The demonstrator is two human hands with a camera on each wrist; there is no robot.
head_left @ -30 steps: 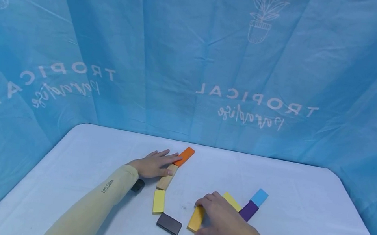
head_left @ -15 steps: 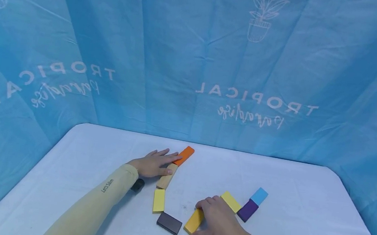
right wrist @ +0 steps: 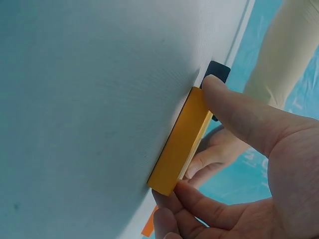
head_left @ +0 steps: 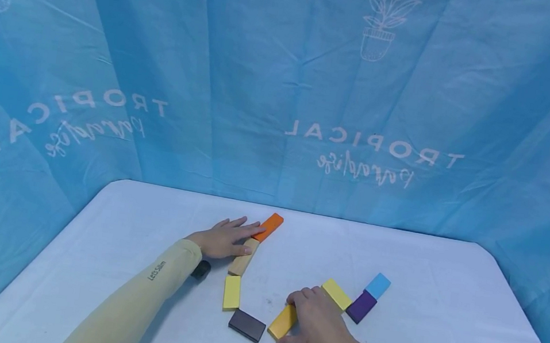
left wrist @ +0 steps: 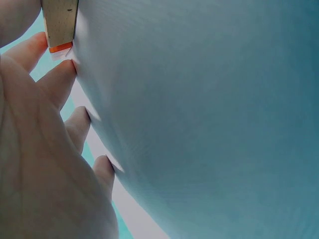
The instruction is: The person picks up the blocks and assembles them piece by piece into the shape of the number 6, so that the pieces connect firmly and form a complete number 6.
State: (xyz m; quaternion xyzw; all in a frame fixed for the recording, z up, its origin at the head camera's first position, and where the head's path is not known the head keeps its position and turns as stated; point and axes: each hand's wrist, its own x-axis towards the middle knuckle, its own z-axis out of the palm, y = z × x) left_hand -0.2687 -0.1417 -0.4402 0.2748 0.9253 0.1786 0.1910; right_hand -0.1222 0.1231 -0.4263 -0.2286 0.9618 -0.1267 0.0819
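My left hand (head_left: 221,241) lies with its fingers spread. Its fingertips touch the orange block (head_left: 271,226) and its thumb rests on the natural wood block (head_left: 243,260). In the left wrist view, the wood block (left wrist: 61,22) shows at the top beside the fingers. Between thumb and fingertips, my right hand (head_left: 319,328) holds an amber-yellow block (head_left: 283,321) by its two ends, down on the table. The right wrist view shows that amber block (right wrist: 182,142) lengthwise in the grip. Just left of it lies a black block (head_left: 247,326), with a small gap between.
A pale yellow block (head_left: 232,293) continues the curved row between the wood and black blocks. Right of the right hand, another yellow block (head_left: 336,294), a purple block (head_left: 361,307) and a light blue block (head_left: 377,286) lie end to end. A blue curtain (head_left: 287,80) hangs behind the white table (head_left: 424,266).
My right hand has shifted slightly left and towards me with the amber block, bringing it nearer the black one. More of the right-hand yellow and purple blocks shows. The left hand stays put.
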